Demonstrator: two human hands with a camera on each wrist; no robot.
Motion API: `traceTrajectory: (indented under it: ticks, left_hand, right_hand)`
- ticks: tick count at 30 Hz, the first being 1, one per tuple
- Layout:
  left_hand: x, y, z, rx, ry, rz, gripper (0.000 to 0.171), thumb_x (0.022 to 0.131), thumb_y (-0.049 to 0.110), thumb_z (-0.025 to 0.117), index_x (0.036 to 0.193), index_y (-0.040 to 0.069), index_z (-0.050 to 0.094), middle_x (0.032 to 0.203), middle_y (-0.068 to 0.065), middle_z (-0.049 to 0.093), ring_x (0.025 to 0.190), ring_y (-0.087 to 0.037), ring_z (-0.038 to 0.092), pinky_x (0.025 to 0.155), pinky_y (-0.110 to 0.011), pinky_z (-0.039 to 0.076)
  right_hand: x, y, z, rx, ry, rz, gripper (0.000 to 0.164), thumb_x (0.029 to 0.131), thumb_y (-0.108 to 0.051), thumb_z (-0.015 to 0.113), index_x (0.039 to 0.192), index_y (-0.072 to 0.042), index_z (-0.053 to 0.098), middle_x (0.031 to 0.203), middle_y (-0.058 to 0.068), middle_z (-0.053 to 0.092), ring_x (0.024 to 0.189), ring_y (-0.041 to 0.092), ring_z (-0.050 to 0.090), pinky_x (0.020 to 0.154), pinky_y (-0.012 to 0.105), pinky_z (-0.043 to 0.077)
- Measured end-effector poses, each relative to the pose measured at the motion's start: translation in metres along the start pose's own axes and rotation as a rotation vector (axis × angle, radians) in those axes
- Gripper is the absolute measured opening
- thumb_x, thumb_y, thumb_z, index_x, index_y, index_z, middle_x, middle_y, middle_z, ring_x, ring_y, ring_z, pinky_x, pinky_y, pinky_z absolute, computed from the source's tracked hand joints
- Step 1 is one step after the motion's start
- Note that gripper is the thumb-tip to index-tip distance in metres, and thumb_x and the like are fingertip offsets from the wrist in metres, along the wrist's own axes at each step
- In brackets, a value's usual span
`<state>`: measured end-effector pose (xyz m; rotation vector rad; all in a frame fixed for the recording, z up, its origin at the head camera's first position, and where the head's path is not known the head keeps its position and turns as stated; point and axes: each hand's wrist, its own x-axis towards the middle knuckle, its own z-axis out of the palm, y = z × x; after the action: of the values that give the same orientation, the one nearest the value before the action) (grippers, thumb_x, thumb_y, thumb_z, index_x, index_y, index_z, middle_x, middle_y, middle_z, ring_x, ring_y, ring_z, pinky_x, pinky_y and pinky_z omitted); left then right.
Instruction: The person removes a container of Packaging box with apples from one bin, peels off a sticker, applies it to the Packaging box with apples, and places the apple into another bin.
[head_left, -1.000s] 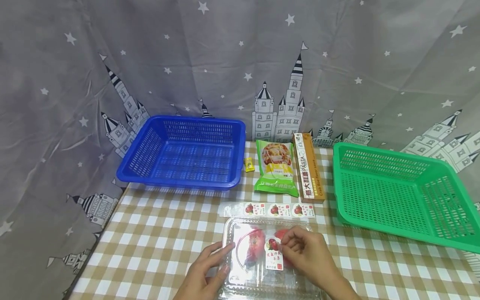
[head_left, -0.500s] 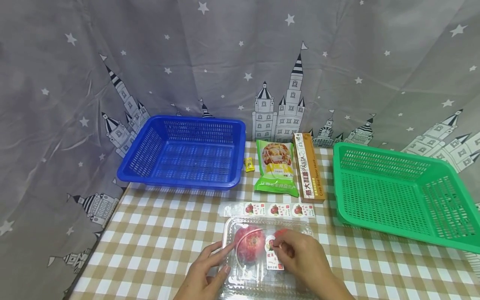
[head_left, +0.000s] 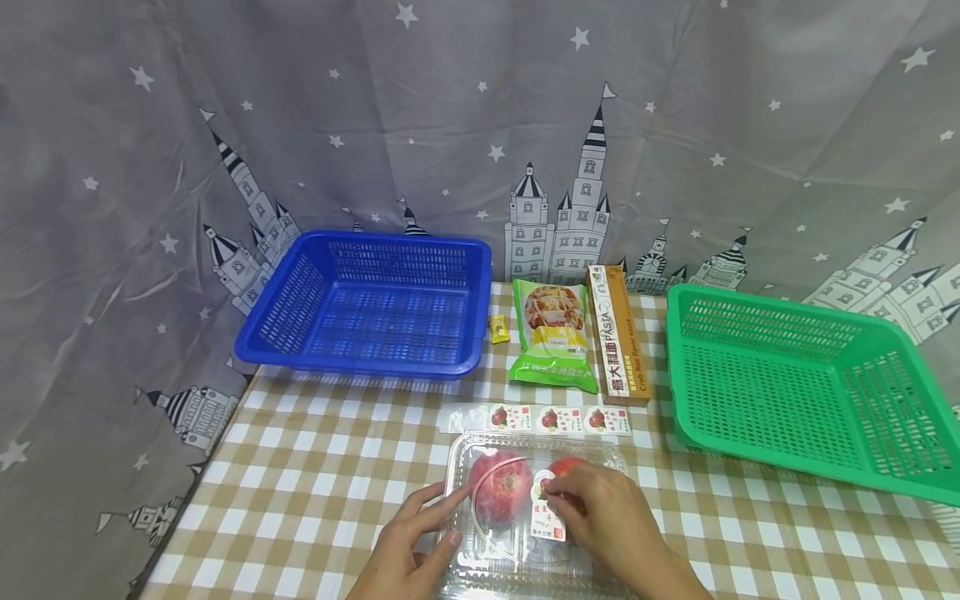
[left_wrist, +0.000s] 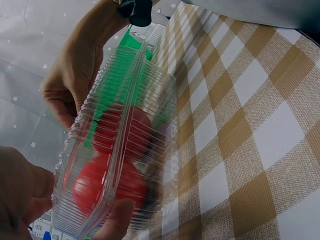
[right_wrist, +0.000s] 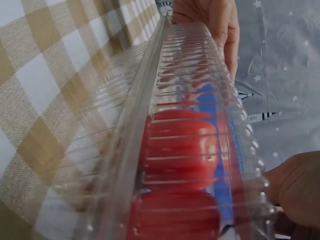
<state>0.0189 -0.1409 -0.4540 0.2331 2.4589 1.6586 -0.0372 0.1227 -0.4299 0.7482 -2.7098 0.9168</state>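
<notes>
Clamshell (head_left: 525,558) holding red fruit (head_left: 500,487), baskets (head_left: 367,358) bare

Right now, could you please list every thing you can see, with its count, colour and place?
blue basket: 1, blue, far left of table
green basket: 1, green, right side
yellow sachet: 1, yellow, beside blue basket
snack bag: 1, green, centre back
pasta box: 1, orange and white, right of snack bag
sticker strip: 1, white with red fruit, behind clear box
clear box: 1, transparent, near edge
red fruits: 2, red, inside clear box
label: 1, white, on the lid
table: 1, beige check cloth
left hand: fingers on box's left edge
right hand: fingers on label
</notes>
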Motion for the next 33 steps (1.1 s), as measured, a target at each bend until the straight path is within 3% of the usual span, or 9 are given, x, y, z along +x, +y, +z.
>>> traceTrajectory:
  ticks: [5,7,11,16,20,25,29,33]
  left_hand:
    - [0.000,-0.001,0.000,0.000,0.005,0.005,0.045,0.097,0.020,0.064,0.141,0.024,0.055,0.140,-0.022,0.043,0.106,-0.042,0.059,0.062,-0.026,0.055]
    - [0.000,0.000,0.000,-0.001,0.004,0.004,0.045,0.097,0.021,0.064,0.142,0.024,0.055,0.141,-0.022,0.043,0.106,-0.042,0.059,0.062,-0.026,0.055]
    - [0.000,0.001,0.000,-0.018,0.001,-0.001,0.044,0.097,0.022,0.064,0.141,0.023,0.056,0.141,-0.023,0.042,0.107,-0.042,0.058,0.061,-0.026,0.055]
    - [0.000,0.002,-0.001,-0.051,-0.009,-0.008,0.044,0.097,0.022,0.063,0.141,0.021,0.056,0.141,-0.024,0.042,0.106,-0.042,0.058,0.059,-0.026,0.056]
    - [0.001,0.001,0.000,-0.067,-0.016,-0.001,0.045,0.097,0.020,0.064,0.141,0.019,0.055,0.141,-0.025,0.041,0.106,-0.043,0.058,0.059,-0.027,0.056]
    - [0.001,-0.001,0.001,-0.067,-0.011,0.012,0.045,0.097,0.020,0.065,0.141,0.019,0.056,0.141,-0.024,0.042,0.106,-0.043,0.058,0.058,-0.027,0.056]
    - [0.000,-0.001,0.001,-0.049,0.002,0.018,0.045,0.096,0.020,0.066,0.140,0.019,0.057,0.141,-0.024,0.042,0.107,-0.043,0.058,0.059,-0.027,0.055]
    - [0.000,-0.001,0.000,-0.037,0.008,0.023,0.045,0.096,0.021,0.066,0.139,0.019,0.057,0.141,-0.025,0.042,0.107,-0.044,0.058,0.061,-0.026,0.055]
  right_hand:
    - [0.001,0.005,0.002,-0.007,0.043,-0.149,0.020,0.071,-0.003,0.085,0.083,-0.016,0.077,0.085,-0.009,0.066,0.074,0.005,0.059,0.065,0.025,0.051]
    - [0.003,0.005,0.001,-0.008,0.030,-0.171,0.021,0.071,0.000,0.084,0.083,-0.015,0.076,0.087,-0.008,0.066,0.077,0.008,0.062,0.068,0.027,0.053]
    - [0.004,0.005,0.000,-0.046,0.011,-0.171,0.019,0.073,-0.002,0.083,0.084,-0.016,0.077,0.089,-0.008,0.066,0.079,0.008,0.061,0.069,0.027,0.053]
    - [-0.002,0.008,-0.002,-0.147,0.046,-0.157,0.019,0.070,-0.021,0.088,0.087,-0.021,0.080,0.090,-0.010,0.065,0.081,0.009,0.055,0.065,0.023,0.047]
    - [-0.006,0.013,-0.005,-0.234,0.057,-0.141,0.030,0.066,-0.042,0.088,0.090,-0.026,0.080,0.082,-0.015,0.054,0.074,0.007,0.042,0.060,0.020,0.037]
    - [-0.011,0.020,-0.008,-0.306,0.005,-0.108,0.047,0.067,-0.063,0.079,0.103,-0.032,0.077,0.083,-0.012,0.043,0.076,0.011,0.032,0.064,0.027,0.028]
    - [-0.013,0.021,-0.005,-0.328,-0.027,-0.081,0.051,0.072,-0.068,0.072,0.109,-0.034,0.076,0.083,-0.010,0.041,0.078,0.015,0.033,0.065,0.030,0.025]
    - [-0.016,0.021,0.000,-0.319,0.013,-0.079,0.049,0.071,-0.066,0.075,0.109,-0.034,0.077,0.081,-0.009,0.041,0.078,0.015,0.034,0.064,0.031,0.023]
